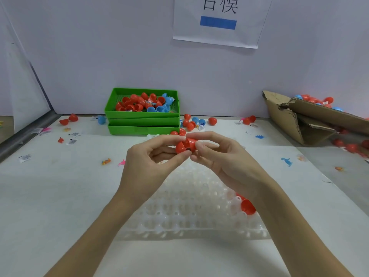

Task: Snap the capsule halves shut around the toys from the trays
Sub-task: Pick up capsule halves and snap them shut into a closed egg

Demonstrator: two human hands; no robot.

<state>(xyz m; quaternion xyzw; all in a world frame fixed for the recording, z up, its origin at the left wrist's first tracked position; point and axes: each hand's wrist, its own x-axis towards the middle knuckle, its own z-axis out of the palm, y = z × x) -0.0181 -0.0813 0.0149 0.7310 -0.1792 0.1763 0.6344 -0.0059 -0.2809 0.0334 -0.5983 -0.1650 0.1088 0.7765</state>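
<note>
- Red capsule held up over the middle of the tabletop, between both hands, above the far edge of the clear egg-type tray
- Left hand pinches its left half w/ thumb + fingertips; right hand pinches the right half, index over the top, thumb under
- Halves overlap at an angle, a dark gap at the seam, so not fully closed; long axis runs roughly left-right, ends pointing into each palm
- Can't make out what's inside; fingers cover much of both ends
- One more red capsule sits in the clear tray's right side, partly behind the right wrist
- Stacked green trays at the far edge hold red + blue halves
- Torn cardboard box at the far right corner, cut off by the frame
- Loose halves, tiny toys + paper tags lie scattered about the tabletop
</note>
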